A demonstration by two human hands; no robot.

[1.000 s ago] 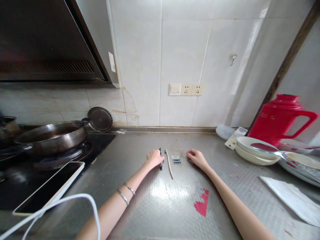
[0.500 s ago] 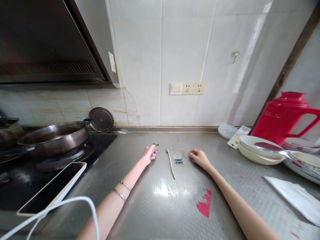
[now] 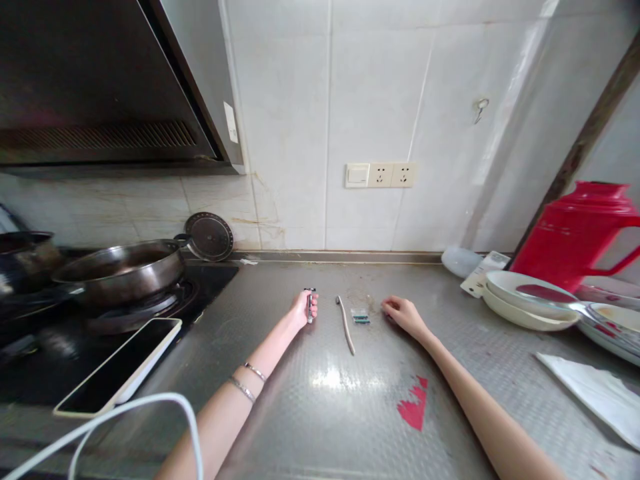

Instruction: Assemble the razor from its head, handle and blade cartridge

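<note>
My left hand [image 3: 301, 308] is closed around a small razor [image 3: 309, 308], its dark head up and its handle pointing down over the fingers. Just right of it, a thin cream-coloured stick with a dark tip [image 3: 347, 327] lies on the steel counter. Beside that sits a small clear pack with dark green strips [image 3: 361, 320], which look like razor cartridges. My right hand [image 3: 403, 313] rests on the counter right of the pack, fingers curled together. Nothing shows in it, and it does not touch the pack.
A phone [image 3: 120, 367] and a white cable [image 3: 150, 398] lie at the left, near the pan [image 3: 120, 267] on the stove. A torn red patch [image 3: 414, 407] marks the counter. Stacked bowls [image 3: 530, 310], a red thermos [image 3: 575, 233] and white paper [image 3: 595, 393] stand or lie at the right.
The razor has turned in my left hand, so its handle now points more upright and faces me. My right hand stays in place. The whole view has shifted slightly.
</note>
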